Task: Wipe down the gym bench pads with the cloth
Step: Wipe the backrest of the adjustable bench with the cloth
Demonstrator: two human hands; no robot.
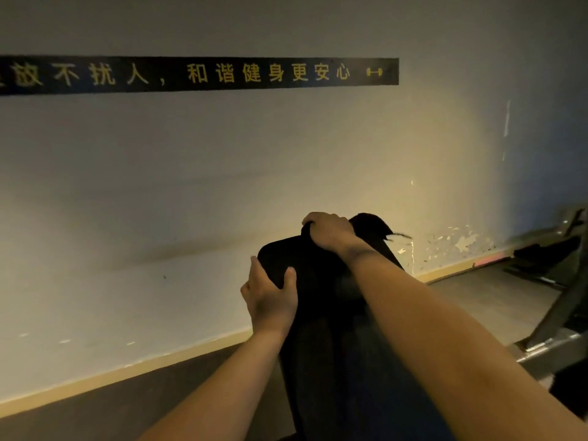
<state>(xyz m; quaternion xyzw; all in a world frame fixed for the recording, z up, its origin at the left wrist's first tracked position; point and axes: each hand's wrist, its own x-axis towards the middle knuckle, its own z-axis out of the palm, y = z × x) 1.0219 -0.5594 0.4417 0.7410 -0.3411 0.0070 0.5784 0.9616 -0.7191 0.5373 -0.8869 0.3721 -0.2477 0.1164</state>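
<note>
Dark cloth (370, 225) bunched atop tilted black pad (278, 259).

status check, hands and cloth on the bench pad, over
Left hand grips bench pad left edge. Right hand clutches dark cloth at pad's top end. Nothing blocking the pad; metal frame off right.

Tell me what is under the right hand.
A dark cloth, gripped by the right hand and lying over the top end of the black bench pad. The pad's surface beneath the cloth and hand is covered, so its state cannot be seen.
</note>
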